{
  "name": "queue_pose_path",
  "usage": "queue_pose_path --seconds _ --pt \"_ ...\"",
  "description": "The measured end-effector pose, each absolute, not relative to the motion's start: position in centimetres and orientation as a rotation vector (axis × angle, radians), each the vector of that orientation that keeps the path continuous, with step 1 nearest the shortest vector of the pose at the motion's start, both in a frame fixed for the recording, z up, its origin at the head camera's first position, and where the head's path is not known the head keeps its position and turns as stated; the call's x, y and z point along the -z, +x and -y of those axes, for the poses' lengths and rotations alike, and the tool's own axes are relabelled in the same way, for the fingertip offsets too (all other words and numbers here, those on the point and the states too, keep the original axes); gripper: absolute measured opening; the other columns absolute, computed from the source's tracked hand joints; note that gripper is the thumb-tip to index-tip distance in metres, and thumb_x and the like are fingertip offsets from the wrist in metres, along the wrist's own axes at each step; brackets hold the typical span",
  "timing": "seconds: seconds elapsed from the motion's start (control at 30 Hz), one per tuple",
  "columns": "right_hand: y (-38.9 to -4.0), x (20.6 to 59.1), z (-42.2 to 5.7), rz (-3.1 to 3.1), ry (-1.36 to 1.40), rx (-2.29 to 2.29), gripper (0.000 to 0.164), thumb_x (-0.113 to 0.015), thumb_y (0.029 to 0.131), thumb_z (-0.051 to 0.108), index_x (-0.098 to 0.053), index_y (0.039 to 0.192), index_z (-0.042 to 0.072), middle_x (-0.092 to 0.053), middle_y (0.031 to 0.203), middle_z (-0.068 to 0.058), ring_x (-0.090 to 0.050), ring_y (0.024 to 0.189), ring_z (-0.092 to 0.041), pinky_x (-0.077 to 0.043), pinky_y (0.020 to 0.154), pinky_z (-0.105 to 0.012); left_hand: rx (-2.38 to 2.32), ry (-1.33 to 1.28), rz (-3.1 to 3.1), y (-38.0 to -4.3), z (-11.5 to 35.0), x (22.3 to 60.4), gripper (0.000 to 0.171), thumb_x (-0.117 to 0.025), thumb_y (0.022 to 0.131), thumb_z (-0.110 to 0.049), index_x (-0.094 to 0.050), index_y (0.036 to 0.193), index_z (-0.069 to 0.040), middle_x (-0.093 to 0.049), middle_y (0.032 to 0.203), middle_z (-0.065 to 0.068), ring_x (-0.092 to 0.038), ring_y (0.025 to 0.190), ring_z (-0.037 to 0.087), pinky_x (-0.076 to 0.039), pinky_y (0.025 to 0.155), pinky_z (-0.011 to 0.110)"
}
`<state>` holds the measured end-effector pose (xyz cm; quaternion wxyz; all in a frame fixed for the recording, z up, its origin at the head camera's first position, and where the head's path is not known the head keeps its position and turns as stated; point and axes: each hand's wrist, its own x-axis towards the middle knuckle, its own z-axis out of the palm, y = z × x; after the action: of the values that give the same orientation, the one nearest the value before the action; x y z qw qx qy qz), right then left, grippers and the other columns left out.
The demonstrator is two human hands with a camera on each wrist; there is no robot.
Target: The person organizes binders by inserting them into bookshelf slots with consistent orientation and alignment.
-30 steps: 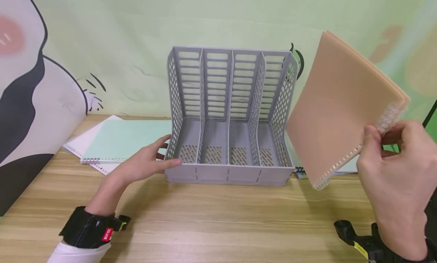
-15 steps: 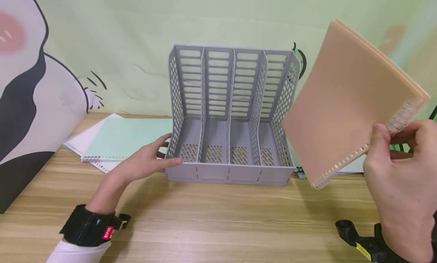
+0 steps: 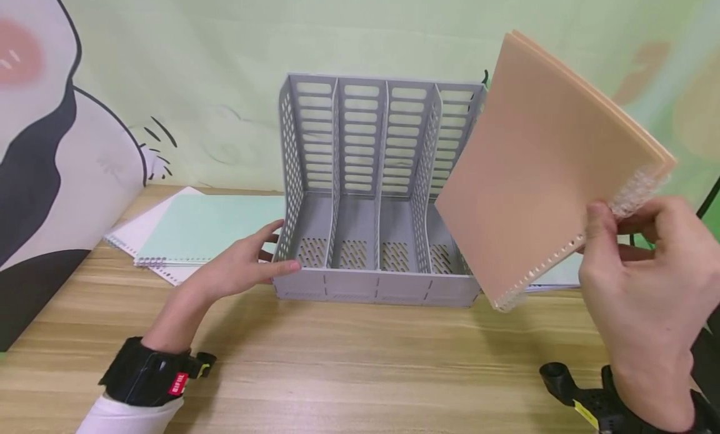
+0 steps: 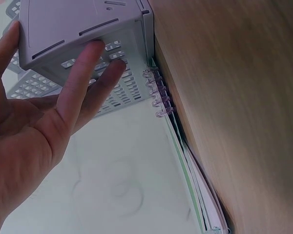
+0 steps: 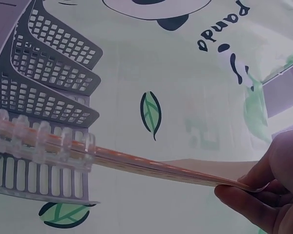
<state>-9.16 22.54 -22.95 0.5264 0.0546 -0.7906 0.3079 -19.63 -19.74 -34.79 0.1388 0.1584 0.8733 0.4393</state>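
Nearest the wearer, a white sleeve (image 3: 135, 416) and a black wrist strap (image 3: 140, 371) lie over the front of the wood-grain bench (image 3: 337, 365) on the left, with a black camera mount (image 3: 610, 406) on the right wrist opposite. Of the two hands, the right hand (image 3: 652, 271) pinches a tan spiral notebook (image 3: 551, 177) between thumb and fingers at its bound edge, holding it tilted above the bench. The left hand (image 3: 239, 265) has its fingers fairly straight and spread, their tips touching the outer left wall of a grey four-compartment file organizer (image 3: 371, 289), its thumb resting at the front left corner. The notebook hangs in front of the organizer's right side, covering part of the rightmost compartment; whether they touch cannot be told. The organizer stands upright, with lattice dividers and a slotted back. Beside its left wall, a mint spiral notebook (image 3: 208, 227) lies over a white spiral notebook (image 3: 149, 224); to the right, a pale notebook (image 3: 559, 274) shows partly behind the tan one. Farthest back hangs a pale green backdrop (image 3: 225, 46) printed with a panda (image 3: 101, 146); the right wrist view shows a green leaf (image 5: 150, 114) on it.
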Motion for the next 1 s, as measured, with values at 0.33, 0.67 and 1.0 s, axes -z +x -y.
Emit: queue_pose_path --seconds 0.33,0.67,1.0 --pt "-9.7 23.1 -21.7 1.828 0.189 -0.737 0.026 -0.067 0.087 0.010 -0.062 0.087 -0.015 -0.066 0.082 -0.018 -0.055 0.075 0.018 -0.042 0.063 -0.001 -1.237 0.474 -2.552 -19.5 19.8 34.7 0.097 -0.070 0.090 -0.045 -0.011 0.158 -0.007 -0.034 0.146 0.024 -0.054 0.119 0.038 -0.054 0.076 0.033" --pt "-10.1 23.0 -20.5 1.830 0.216 -0.740 0.023 -0.067 0.087 0.009 -0.063 0.083 -0.013 -0.065 0.080 -0.015 -0.054 0.074 0.017 -0.041 0.063 -0.001 -1.264 0.469 -2.529 -19.5 19.8 34.7 0.097 -0.070 0.091 -0.043 -0.010 0.158 -0.007 -0.033 0.146 0.025 -0.057 0.115 0.037 -0.054 0.077 0.033" --pt "-11.3 22.5 -19.6 1.856 0.266 -0.755 0.019 -0.065 0.088 0.006 -0.062 0.081 -0.011 -0.065 0.078 -0.011 -0.054 0.074 0.015 -0.042 0.062 -0.002 -1.261 0.467 -2.528 -19.5 19.8 34.8 0.097 -0.070 0.091 -0.044 -0.010 0.158 -0.007 -0.033 0.146 0.025 -0.060 0.110 0.034 -0.054 0.078 0.032"
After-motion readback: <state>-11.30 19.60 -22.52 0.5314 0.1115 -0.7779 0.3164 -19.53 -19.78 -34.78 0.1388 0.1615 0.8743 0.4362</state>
